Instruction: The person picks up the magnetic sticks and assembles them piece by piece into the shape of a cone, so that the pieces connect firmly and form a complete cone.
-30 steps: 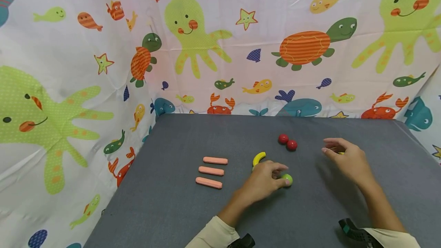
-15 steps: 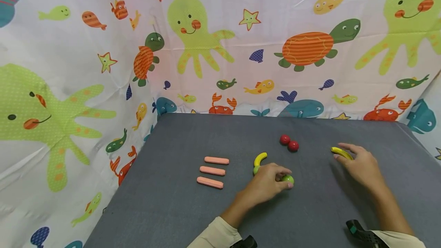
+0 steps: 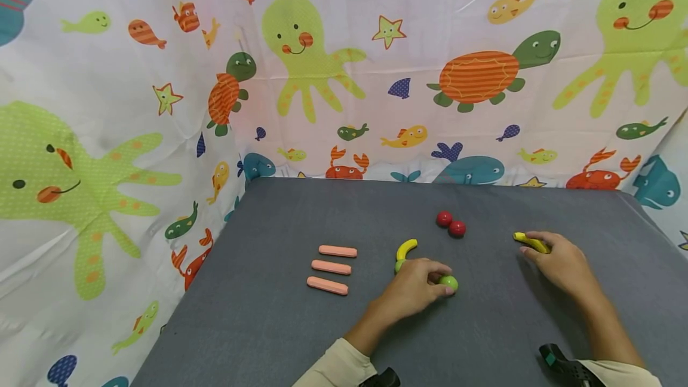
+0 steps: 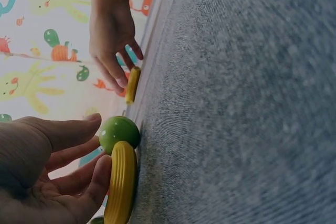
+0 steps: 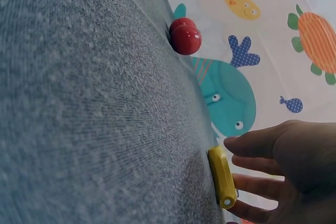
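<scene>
currently on the grey table (image 3: 301, 327): three pink sticks (image 3: 331, 267) in a stacked row at left; two red balls (image 3: 450, 224) touching, far centre; two yellow toy bananas; two green balls. left hand (image 3: 414, 286), fingers curled, pinches one green ball (image 3: 448, 282); second green ball (image 3: 399, 265) sits just behind it, touching the left banana (image 3: 405, 248). right hand (image 3: 556, 261), fingers loosely bent, rests fingertips on the right banana (image 3: 532, 242), which lies flat on the table. versus a second earlier: right hand has shifted rightward, uncovering that banana; left hand unchanged.
</scene>
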`<state>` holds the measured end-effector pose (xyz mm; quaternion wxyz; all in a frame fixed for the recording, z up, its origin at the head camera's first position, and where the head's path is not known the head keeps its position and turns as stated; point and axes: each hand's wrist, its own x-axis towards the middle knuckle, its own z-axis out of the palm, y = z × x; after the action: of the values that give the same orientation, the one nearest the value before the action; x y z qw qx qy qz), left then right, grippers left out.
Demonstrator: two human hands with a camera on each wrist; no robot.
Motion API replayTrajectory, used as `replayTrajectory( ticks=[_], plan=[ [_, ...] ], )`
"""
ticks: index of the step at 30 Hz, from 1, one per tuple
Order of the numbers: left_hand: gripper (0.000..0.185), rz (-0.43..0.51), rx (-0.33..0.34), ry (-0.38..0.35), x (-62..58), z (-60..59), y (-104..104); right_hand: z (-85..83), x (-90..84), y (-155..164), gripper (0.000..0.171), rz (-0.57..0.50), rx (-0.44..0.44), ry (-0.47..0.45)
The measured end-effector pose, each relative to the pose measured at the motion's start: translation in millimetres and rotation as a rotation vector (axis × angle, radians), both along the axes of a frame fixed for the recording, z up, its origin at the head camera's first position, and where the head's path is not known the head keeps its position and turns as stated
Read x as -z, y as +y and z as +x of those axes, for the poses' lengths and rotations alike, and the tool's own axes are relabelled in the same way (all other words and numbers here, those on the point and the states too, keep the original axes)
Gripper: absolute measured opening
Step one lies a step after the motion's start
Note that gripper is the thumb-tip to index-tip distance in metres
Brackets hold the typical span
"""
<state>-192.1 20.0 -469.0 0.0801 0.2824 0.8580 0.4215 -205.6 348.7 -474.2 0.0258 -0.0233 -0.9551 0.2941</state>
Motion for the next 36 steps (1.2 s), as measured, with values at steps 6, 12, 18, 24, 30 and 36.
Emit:
replayTrajectory(
  ticks=[6, 12, 18, 24, 30, 36],
  plan=[
    [0.03, -0.029, -0.005, -0.006, 0.7, -0.2, 0, 1.4, -1.4, -5, 0.037, -0.006, 0.011, 0.048],
    [0.029, -0.038, -0.009, -0.006, 3.2, -0.8, -1, 0.5, -1.1, -6, 0.033, 0.018, -0.019, 0.083],
    [0.029, -0.034, -0.011, -0.02, 3.6, -0.4, 0, -1.1, -5.5, -7, 0.036, 0.02, -0.038, -0.014],
    [0.028, -0.051, -0.029, -0.023, 3.4, 0.5, 2, -0.5, -10.2, -13, 0.032, 0.031, -0.057, -0.068],
    [0.026, -0.061, -0.031, -0.01, 3.6, 0.3, 3, 0.4, -15.2, -24, 0.03, -0.001, -0.063, -0.076],
    [0.027, -0.047, -0.02, -0.003, 2.7, -0.7, 2, 2.4, -17.2, -37, 0.029, -0.034, -0.067, -0.055]
  ],
)
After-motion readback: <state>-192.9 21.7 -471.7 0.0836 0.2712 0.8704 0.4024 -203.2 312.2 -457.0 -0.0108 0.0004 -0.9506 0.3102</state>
